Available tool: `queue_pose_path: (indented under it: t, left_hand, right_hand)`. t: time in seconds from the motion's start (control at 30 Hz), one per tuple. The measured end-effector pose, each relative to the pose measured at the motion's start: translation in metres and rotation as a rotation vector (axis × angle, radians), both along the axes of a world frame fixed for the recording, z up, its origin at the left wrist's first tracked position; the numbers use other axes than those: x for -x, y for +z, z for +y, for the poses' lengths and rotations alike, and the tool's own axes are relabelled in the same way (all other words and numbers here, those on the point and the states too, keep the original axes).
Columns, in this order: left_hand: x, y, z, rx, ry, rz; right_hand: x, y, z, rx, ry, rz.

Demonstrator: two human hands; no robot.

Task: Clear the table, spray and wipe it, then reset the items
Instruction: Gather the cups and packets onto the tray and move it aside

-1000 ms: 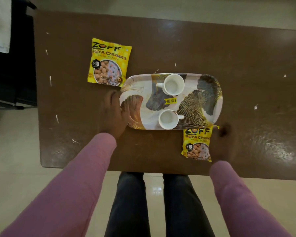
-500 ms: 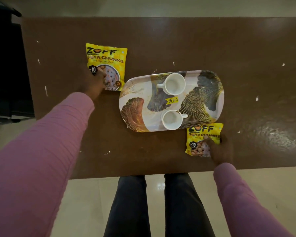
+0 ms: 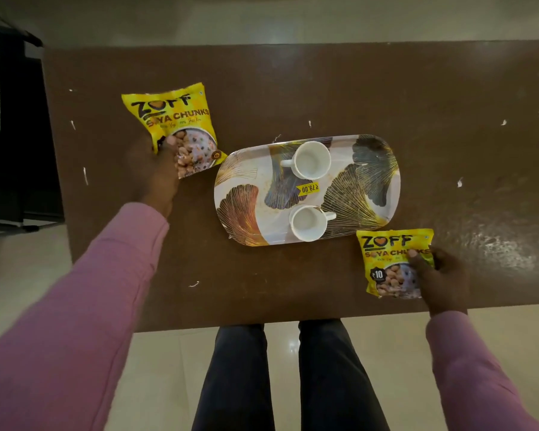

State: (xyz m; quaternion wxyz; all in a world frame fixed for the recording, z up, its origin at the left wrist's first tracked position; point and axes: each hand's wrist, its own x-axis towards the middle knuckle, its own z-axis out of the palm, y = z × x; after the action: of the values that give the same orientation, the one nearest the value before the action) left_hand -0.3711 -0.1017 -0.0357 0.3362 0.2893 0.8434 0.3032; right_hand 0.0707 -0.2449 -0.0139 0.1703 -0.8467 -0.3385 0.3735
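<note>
A leaf-patterned oval tray (image 3: 383, 169) lies on the brown table (image 3: 293, 88) and carries two white cups, one at the back (image 3: 312, 160) and one at the front (image 3: 308, 223). My left hand (image 3: 154, 175) pinches the lower left corner of a yellow soya chunks packet (image 3: 175, 119), which is tilted left of the tray. My right hand (image 3: 439, 278) grips a second yellow packet (image 3: 389, 259) at its right side, near the table's front edge just below the tray's right end.
Small white scraps (image 3: 194, 284) dot the table top, and a pale smear (image 3: 504, 250) marks its right part. A dark piece of furniture (image 3: 16, 150) stands beyond the table's left edge. My legs (image 3: 280, 377) show below the front edge.
My left hand left the tray's left end, reached the far left packet and has taken its corner, tilting it. My right hand closed on the near right packet.
</note>
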Motion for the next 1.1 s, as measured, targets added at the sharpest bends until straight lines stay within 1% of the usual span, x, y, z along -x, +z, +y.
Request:
queue_pose_path:
  t: [0.03,0.1,0.13,0.17,0.2,0.27,0.3,0.37,0.5,0.67,0.8,0.9,0.97,1.03,1.1]
  left_hand:
    - [-0.001,0.002,-0.007,-0.029,0.003,0.020]
    - [-0.008,0.009,-0.028,-0.058,-0.028,0.148]
    - [-0.013,0.013,-0.037,-0.077,-0.035,0.158]
    - [-0.018,0.016,-0.044,-0.098,-0.034,0.116]
    - [-0.022,0.015,-0.049,-0.096,-0.029,0.024]
    - [-0.033,0.012,-0.061,-0.051,-0.054,-0.157]
    - [-0.040,0.010,-0.066,-0.013,-0.084,-0.207]
    - [-0.053,0.003,-0.075,0.048,-0.118,-0.262]
    - [-0.078,-0.010,-0.083,0.132,-0.093,-0.342]
    - [-0.098,-0.014,-0.086,0.157,-0.098,-0.396]
    - [-0.102,-0.015,-0.086,0.210,-0.154,-0.327]
    - [-0.104,-0.015,-0.085,0.224,-0.221,-0.197]
    - [-0.107,-0.015,-0.085,0.222,-0.253,-0.074]
    - [-0.107,-0.014,-0.087,0.185,-0.231,0.037]
    - [-0.106,-0.015,-0.091,0.112,-0.178,0.100]
  right_hand:
    - [-0.002,0.002,0.004,-0.021,-0.012,0.006]
    - [0.001,0.006,0.018,-0.061,0.007,-0.007]
    - [0.004,0.007,0.027,-0.072,0.024,-0.014]
    - [0.008,0.006,0.037,-0.088,0.026,-0.005]
    - [0.014,0.005,0.048,-0.107,0.018,0.013]
    - [0.023,-0.001,0.069,-0.148,0.023,-0.004]
    - [0.027,-0.005,0.079,-0.164,0.030,-0.014]
    - [0.035,-0.013,0.096,-0.181,0.044,0.001]
    - [0.050,-0.026,0.119,-0.183,0.074,0.050]
    - [0.063,-0.034,0.125,-0.175,0.167,0.070]
    - [0.063,-0.039,0.126,-0.151,0.195,0.015]
    - [0.062,-0.041,0.128,-0.126,0.246,-0.043]
    - [0.061,-0.041,0.128,-0.132,0.290,-0.103]
    - [0.057,-0.039,0.126,-0.153,0.284,-0.182]
    - [0.051,-0.037,0.124,-0.146,0.245,-0.261]
